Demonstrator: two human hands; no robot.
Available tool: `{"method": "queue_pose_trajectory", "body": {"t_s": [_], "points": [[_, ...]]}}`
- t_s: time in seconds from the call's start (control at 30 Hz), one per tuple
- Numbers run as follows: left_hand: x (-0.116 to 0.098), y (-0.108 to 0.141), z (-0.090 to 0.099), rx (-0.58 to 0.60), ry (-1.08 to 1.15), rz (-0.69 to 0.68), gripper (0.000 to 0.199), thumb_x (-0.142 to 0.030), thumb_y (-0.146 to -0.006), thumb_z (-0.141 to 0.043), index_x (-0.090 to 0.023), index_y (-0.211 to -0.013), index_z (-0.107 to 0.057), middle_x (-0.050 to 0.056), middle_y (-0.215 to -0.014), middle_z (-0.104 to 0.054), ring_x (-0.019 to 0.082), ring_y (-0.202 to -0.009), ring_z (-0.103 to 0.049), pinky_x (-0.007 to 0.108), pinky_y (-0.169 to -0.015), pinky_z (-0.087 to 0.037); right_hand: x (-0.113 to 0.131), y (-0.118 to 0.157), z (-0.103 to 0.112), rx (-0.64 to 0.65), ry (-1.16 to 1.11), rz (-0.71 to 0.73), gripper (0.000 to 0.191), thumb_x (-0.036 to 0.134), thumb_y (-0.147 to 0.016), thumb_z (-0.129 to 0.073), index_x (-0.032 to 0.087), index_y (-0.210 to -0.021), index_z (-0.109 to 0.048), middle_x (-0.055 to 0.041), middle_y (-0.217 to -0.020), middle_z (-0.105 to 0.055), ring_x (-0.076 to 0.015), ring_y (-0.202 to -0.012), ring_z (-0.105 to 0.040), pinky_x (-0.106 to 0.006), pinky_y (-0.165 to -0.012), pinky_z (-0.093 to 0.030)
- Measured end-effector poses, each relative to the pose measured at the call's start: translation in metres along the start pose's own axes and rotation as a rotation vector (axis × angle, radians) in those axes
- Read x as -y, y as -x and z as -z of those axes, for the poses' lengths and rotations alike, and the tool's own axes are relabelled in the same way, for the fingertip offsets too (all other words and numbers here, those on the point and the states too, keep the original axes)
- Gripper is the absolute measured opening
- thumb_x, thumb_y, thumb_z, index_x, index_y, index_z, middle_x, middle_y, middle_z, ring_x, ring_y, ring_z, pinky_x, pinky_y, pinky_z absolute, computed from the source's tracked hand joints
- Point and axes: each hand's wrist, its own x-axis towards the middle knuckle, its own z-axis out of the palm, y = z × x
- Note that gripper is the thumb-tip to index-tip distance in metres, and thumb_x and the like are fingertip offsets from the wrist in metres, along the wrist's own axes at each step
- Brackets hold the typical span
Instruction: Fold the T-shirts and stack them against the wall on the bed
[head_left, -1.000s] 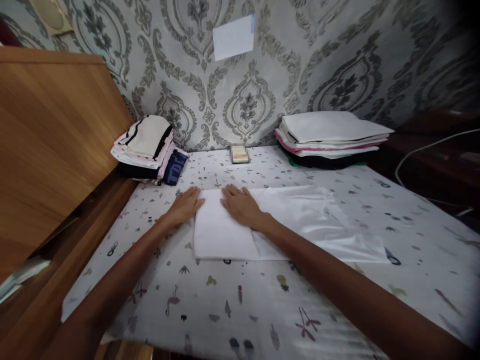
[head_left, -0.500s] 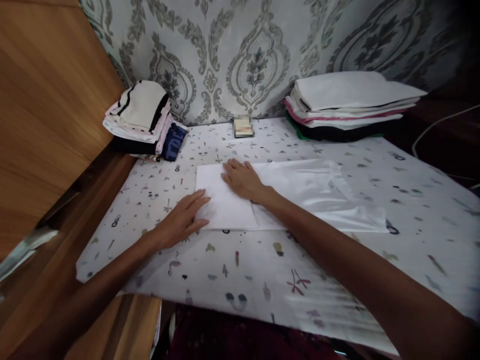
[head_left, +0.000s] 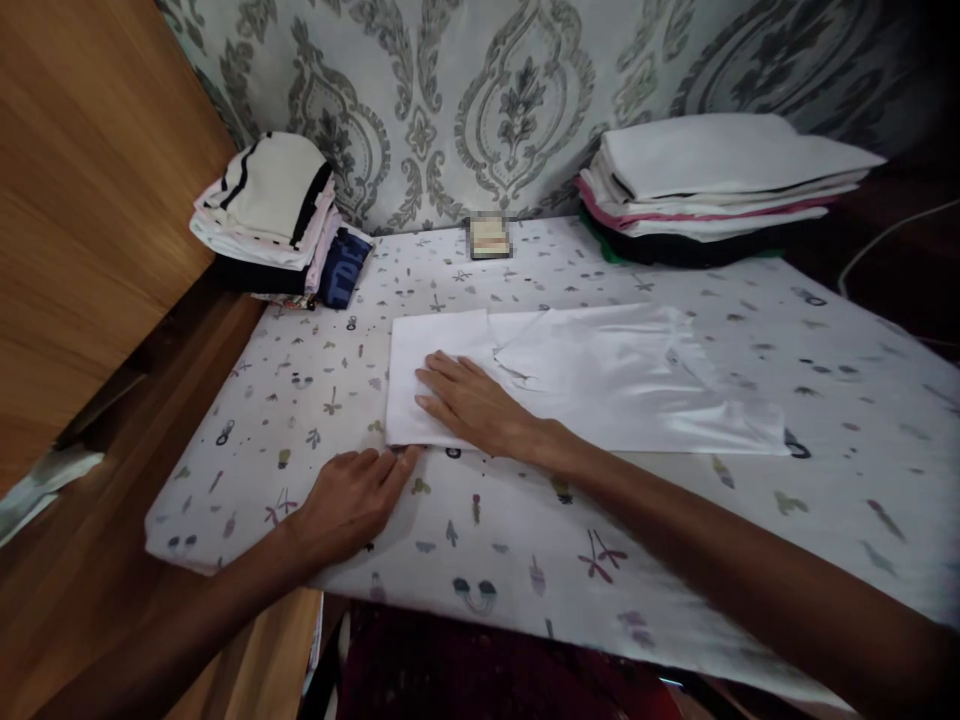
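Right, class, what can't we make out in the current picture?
All in the head view:
White cloth: part hidden beneath the right hand.
Left hand: its curled fingers hide whether it pinches the cloth's edge.
Small object by the wall: blurred by pixelation.
Wooden panel: cut off by the left edge.

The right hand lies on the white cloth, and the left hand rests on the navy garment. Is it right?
Not quite: the head view shows the left hand at the near left corner of the white cloth. The right hand does lie on the cloth.
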Motion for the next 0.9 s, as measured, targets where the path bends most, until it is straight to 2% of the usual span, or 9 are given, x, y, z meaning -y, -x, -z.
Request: {"method": "queue_pose_trajectory", "body": {"t_s": [0.23, 0.3, 0.4, 0.43, 0.5, 0.57, 0.67, 0.77, 0.9], "points": [[-0.002, 0.004, -0.001, 0.159, -0.02, 0.096, 0.048, -0.002, -0.092, -0.037, -0.012, -0.138, -0.047, 0.002, -0.072, -0.065, 0.018, -0.065, -0.063, 0.029, -0.055, -0.048, -0.01, 0.0, -0.004, 0.035, -0.04, 0.002, 0.053, 0.05, -0.105, -0.028, 0.021, -0.145, -0.047, -0.0108, -0.16, -0.038, -0.0278, -0.152, -0.023, -0.051, -0.123, -0.02], [-0.003, 0.004, -0.002, 0.201, -0.018, 0.142, 0.05, -0.002, -0.092, -0.034, -0.012, -0.14, -0.046, 0.003, -0.073, -0.066, 0.019, -0.066, -0.064, 0.03, -0.056, -0.049, -0.01, 0.003, -0.001, 0.075, -0.088, 0.008, 0.06, 0.057, -0.103, -0.029, 0.021, -0.149, -0.044, -0.0112, -0.162, -0.034, -0.0287, -0.153, -0.019, -0.053, -0.124, -0.016], [-0.004, 0.004, -0.002, 0.238, -0.011, 0.18, 0.052, -0.002, -0.092, -0.033, -0.013, -0.142, -0.045, 0.003, -0.072, -0.066, 0.02, -0.067, -0.065, 0.031, -0.057, -0.05, -0.01, 0.014, 0.007, 0.15, -0.144, 0.095, 0.076, 0.068, -0.095, -0.043, 0.021, -0.154, -0.038, -0.0132, -0.165, -0.025, -0.0315, -0.154, -0.013, -0.056, -0.124, -0.014], [-0.004, 0.005, -0.001, 0.246, -0.007, 0.184, 0.053, -0.002, -0.092, -0.033, -0.013, -0.143, -0.045, 0.003, -0.071, -0.065, 0.02, -0.067, -0.065, 0.03, -0.057, -0.05, -0.01, 0.019, 0.008, 0.158, -0.148, 0.133, 0.076, 0.066, -0.093, -0.048, 0.021, -0.153, -0.039, -0.0131, -0.166, -0.024, -0.0318, -0.154, -0.014, -0.055, -0.124, -0.016], [-0.004, 0.005, 0.0, 0.262, 0.01, 0.19, 0.056, -0.001, -0.091, -0.034, -0.014, -0.145, -0.043, 0.003, -0.072, -0.066, 0.02, -0.067, -0.065, 0.029, -0.057, -0.05, -0.011, 0.03, 0.01, 0.123, -0.144, 0.179, 0.062, 0.054, -0.096, -0.053, 0.022, -0.149, -0.045, -0.0121, -0.164, -0.03, -0.0307, -0.152, -0.022, -0.054, -0.123, -0.022], [-0.004, 0.003, 0.001, 0.291, 0.035, 0.192, 0.061, 0.0, -0.089, -0.036, -0.016, -0.148, -0.04, 0.002, -0.073, -0.066, 0.019, -0.066, -0.065, 0.029, -0.056, -0.05, -0.013, 0.037, 0.008, 0.048, -0.142, 0.172, 0.043, 0.037, -0.1, -0.048, 0.021, -0.14, -0.055, -0.012, -0.158, -0.042, -0.0283, -0.148, -0.034, -0.05, -0.119, -0.032], [-0.005, -0.003, 0.003, 0.353, 0.056, 0.204, 0.068, 0.0, -0.087, -0.04, -0.02, -0.152, -0.035, 0.002, -0.074, -0.066, 0.02, -0.066, -0.065, 0.029, -0.055, -0.05, -0.015, 0.04, 0.001, -0.06, -0.161, 0.129, 0.034, 0.025, -0.1, -0.041, 0.018, -0.124, -0.065, -0.0133, -0.144, -0.058, -0.0266, -0.139, -0.048, -0.046, -0.112, -0.044], [-0.007, -0.011, 0.009, 0.441, 0.044, 0.241, 0.066, -0.001, -0.087, -0.045, -0.019, -0.15, -0.039, 0.005, -0.079, -0.068, 0.021, -0.069, -0.068, 0.029, -0.058, -0.052, -0.015, 0.037, -0.005, -0.133, -0.178, 0.118, 0.033, 0.023, -0.1, -0.041, 0.019, -0.119, -0.067, -0.0115, -0.134, -0.065, -0.0258, -0.132, -0.055, -0.046, -0.11, -0.047], [-0.01, -0.017, 0.019, 0.555, -0.01, 0.293, 0.055, -0.001, -0.085, -0.047, -0.014, -0.139, -0.051, 0.009, -0.081, -0.07, 0.024, -0.07, -0.07, 0.032, -0.058, -0.054, -0.015, 0.038, -0.012, -0.137, -0.134, 0.149, 0.036, 0.016, -0.098, -0.039, 0.02, -0.124, -0.064, -0.0099, -0.135, -0.065, -0.0242, -0.135, -0.053, -0.051, -0.114, -0.042]]}}
